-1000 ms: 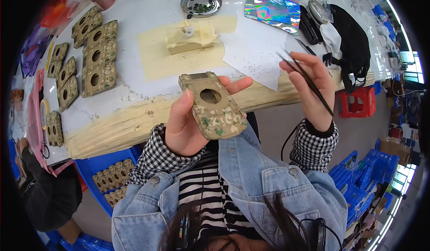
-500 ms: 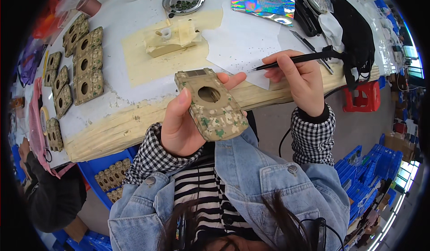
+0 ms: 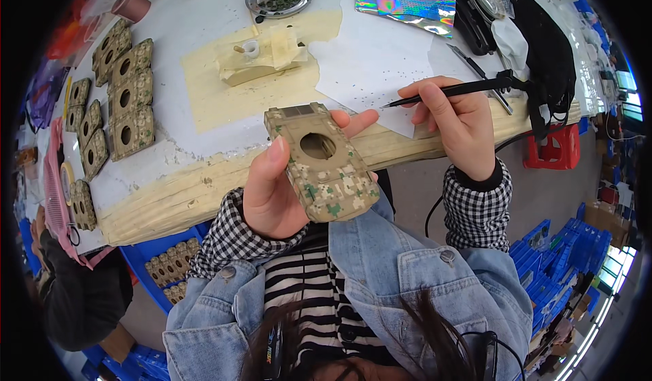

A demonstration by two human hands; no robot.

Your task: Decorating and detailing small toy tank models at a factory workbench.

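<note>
Tweezers [image 3: 479,86] now nearly level, tip leftward, against a raised, steeply slanted pose one second ago. Prongs plainly apart then, apparently close together now. Tip just beside the outstretched finger of the left hand [image 3: 273,196] in view; contact not clear. Load at tip, if any: too small to tell. Little change over the last half second.

Right hand [image 3: 463,128]: thumb and fingers pinched narrow around the tweezers. Left hand: curled round a camouflage shell [image 3: 333,183] from beneath, thumb at its left side. Shell held in the air by the near edge of the table [image 3: 170,109], round hole facing up; same grip throughout. No visible contact between tweezers and shell.

Behind the tip, on the table: white paper [image 3: 353,62] with scattered dark specks. Farther left: similar shells [image 3: 141,126] in rows, well apart from both hands.

Judgement for the work: both hands now close together, posture suited to fine handling.
</note>
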